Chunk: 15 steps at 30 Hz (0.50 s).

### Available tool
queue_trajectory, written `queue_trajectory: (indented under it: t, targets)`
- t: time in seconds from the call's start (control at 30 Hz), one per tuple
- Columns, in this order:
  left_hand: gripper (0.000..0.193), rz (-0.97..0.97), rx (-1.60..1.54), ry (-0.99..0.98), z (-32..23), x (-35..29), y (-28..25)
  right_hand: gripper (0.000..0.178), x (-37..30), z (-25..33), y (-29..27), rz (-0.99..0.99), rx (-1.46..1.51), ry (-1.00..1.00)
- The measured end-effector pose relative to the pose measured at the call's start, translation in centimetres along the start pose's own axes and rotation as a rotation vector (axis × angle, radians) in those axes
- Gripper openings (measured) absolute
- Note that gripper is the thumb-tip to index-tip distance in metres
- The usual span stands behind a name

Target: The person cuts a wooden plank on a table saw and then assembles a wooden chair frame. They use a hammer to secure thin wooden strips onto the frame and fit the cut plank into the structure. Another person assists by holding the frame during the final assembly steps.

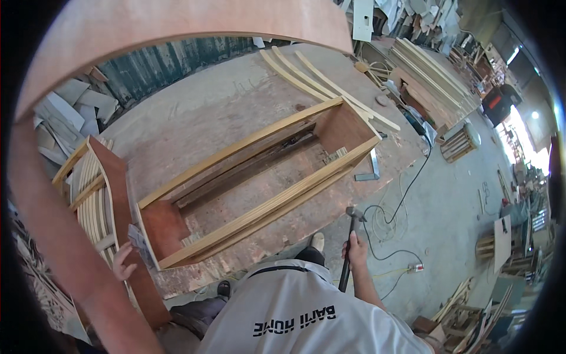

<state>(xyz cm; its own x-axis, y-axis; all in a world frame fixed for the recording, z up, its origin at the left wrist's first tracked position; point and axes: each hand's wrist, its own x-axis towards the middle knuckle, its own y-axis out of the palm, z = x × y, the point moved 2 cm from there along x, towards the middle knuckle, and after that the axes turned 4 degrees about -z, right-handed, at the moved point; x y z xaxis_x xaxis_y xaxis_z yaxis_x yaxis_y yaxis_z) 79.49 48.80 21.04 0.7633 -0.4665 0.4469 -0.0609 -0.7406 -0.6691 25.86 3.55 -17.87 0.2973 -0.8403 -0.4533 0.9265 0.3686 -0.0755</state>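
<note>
My right hand [356,252] is closed around the dark handle of a hammer [345,272], head up, beside the near right edge of the worktable [247,94]. On that table lies a long open wooden frame [259,217] with pale rails and reddish-brown end boards. At the frame's left end my left hand [122,263] has its fingers apart, beside a small grey piece [139,239] and a curved reddish-brown board [118,194]. A large, blurred, pinkish-brown curved shape [194,20] arches close to the camera across the top and left, hiding most of my left forearm.
Curved wooden strips [295,75] lie at the table's far side. A metal square [371,171] rests by the frame's right end. A black cable [407,200] trails onto the floor at right. Stacked boards [430,76] and a wooden drum-shaped stool [460,143] stand farther right.
</note>
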Motion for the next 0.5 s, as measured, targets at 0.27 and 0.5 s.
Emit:
queue_trajectory:
  t: [0.27,0.5]
  targets:
    - [0.046,-0.405,-0.434,0.138,-24.5,8.0,21.0,0.013,24.9,5.9,-6.8,0.04,-0.166,-0.008]
    - [0.042,-0.809,-0.499,-0.061,-33.6,8.2,39.0,0.011,43.5,9.3,-9.8,0.401,-0.007,0.014]
